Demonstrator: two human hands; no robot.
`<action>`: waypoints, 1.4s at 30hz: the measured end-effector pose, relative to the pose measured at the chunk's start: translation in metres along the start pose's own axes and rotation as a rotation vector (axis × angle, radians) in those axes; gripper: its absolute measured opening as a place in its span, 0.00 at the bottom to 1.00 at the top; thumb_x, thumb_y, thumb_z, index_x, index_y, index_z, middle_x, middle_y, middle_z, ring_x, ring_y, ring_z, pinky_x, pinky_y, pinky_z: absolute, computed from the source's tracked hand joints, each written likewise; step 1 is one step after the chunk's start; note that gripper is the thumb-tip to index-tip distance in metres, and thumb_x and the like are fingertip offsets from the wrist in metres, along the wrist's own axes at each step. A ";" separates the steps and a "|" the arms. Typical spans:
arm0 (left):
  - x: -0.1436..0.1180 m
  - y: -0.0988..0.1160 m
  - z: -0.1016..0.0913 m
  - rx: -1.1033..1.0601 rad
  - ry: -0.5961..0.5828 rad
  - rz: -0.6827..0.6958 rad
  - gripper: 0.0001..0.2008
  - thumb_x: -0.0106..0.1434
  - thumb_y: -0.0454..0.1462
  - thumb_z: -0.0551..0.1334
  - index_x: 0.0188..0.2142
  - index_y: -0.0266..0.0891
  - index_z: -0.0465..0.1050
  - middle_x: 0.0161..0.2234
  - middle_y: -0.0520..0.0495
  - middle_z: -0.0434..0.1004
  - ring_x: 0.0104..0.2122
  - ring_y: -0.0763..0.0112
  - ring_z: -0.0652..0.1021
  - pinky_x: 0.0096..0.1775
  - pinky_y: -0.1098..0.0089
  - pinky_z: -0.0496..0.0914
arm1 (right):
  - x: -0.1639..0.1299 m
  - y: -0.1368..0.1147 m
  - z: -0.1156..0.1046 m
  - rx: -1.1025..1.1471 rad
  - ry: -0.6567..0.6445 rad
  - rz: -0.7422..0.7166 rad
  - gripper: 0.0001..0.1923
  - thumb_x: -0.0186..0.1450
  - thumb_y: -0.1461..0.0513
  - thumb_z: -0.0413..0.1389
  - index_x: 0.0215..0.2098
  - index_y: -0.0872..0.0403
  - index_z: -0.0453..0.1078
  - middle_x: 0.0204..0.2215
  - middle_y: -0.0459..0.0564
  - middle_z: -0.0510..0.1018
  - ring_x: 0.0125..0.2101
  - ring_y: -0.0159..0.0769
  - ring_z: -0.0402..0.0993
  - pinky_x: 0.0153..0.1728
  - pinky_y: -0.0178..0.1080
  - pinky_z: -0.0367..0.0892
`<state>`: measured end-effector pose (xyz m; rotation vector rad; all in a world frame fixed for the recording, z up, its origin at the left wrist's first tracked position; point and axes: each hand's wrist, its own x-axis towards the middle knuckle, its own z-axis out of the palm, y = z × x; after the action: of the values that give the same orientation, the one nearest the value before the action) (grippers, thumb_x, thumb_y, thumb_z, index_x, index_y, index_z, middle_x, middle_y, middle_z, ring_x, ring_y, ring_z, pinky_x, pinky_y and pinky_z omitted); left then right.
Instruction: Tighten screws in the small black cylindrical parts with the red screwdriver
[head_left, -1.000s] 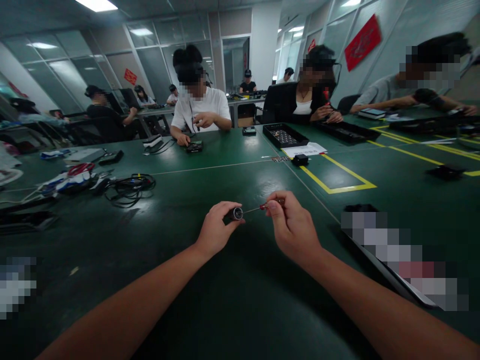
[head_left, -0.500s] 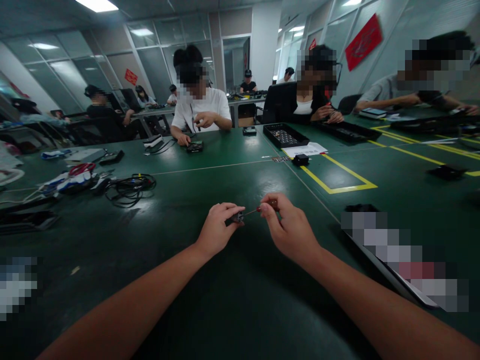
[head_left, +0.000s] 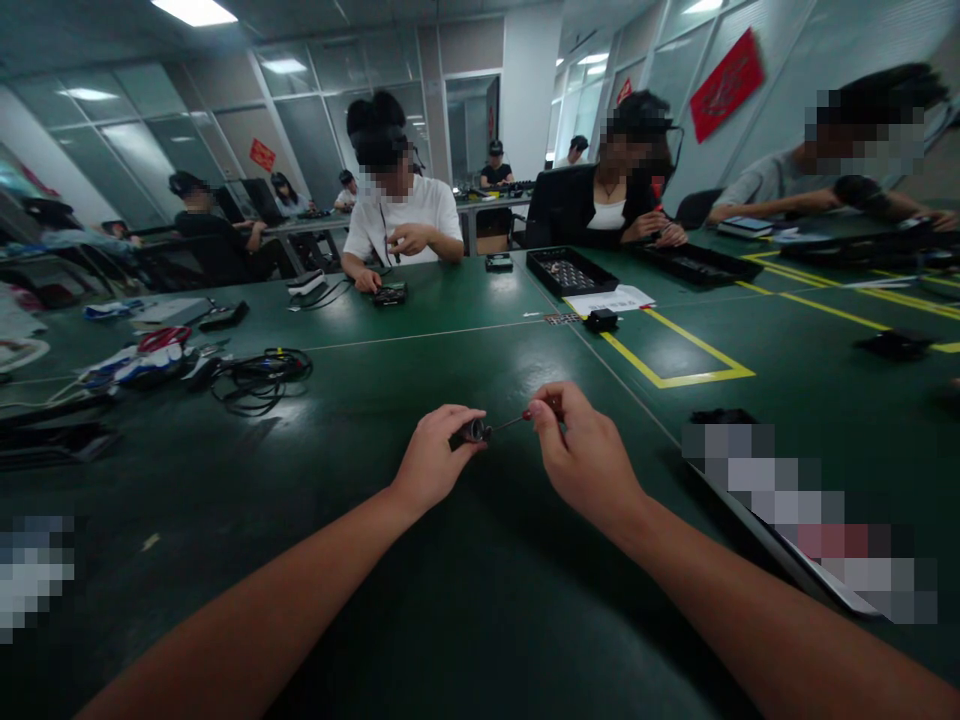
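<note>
My left hand [head_left: 431,460] pinches a small dark cylindrical part [head_left: 472,430] between thumb and fingers, its round opening turned towards me. Held in the closed fingers of my right hand [head_left: 589,455] is a screwdriver [head_left: 511,422] with a reddish handle, mostly covered by the fingers. Its thin shaft points left to the edge of the part. A small dark bit shows at the tip; whether it belongs to the part or sits on the screwdriver I cannot tell. Both hands are above the green table [head_left: 480,620].
At right lies a dark tray [head_left: 772,550] with blurred contents. Ahead are a small black block [head_left: 601,320], a black tray of small parts [head_left: 571,270] and yellow tape [head_left: 705,378]. Coiled black cables [head_left: 262,380] lie left. Several people sit across the table.
My right hand has drawn the screwdriver slightly right and up. The part in my left hand has turned so that its round opening shows more clearly.
</note>
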<state>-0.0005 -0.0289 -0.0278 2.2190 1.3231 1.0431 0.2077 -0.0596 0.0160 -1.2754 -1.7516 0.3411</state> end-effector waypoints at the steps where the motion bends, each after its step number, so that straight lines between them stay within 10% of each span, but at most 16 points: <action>1: 0.000 0.000 0.000 -0.010 0.000 -0.001 0.18 0.61 0.30 0.70 0.51 0.43 0.78 0.49 0.44 0.80 0.51 0.60 0.78 0.56 0.54 0.70 | 0.000 0.001 0.000 -0.002 0.000 0.003 0.08 0.74 0.57 0.48 0.41 0.51 0.66 0.32 0.51 0.80 0.30 0.40 0.78 0.31 0.40 0.66; 20: 0.001 0.004 -0.007 -0.002 -0.012 -0.022 0.18 0.68 0.35 0.63 0.57 0.42 0.73 0.53 0.42 0.77 0.53 0.58 0.78 0.56 0.56 0.72 | 0.001 0.002 0.000 -0.012 -0.010 0.027 0.09 0.74 0.56 0.48 0.42 0.51 0.67 0.33 0.52 0.81 0.31 0.42 0.79 0.32 0.41 0.66; 42: 0.017 0.017 -0.015 0.336 -0.542 0.097 0.10 0.64 0.44 0.67 0.42 0.44 0.80 0.37 0.46 0.81 0.36 0.58 0.80 0.35 0.65 0.69 | 0.002 0.002 -0.002 0.002 0.013 0.029 0.09 0.74 0.56 0.48 0.42 0.51 0.66 0.32 0.52 0.80 0.31 0.43 0.79 0.33 0.43 0.66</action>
<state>0.0039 -0.0236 -0.0001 2.5731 1.2087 0.2075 0.2099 -0.0573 0.0171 -1.3003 -1.7225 0.3503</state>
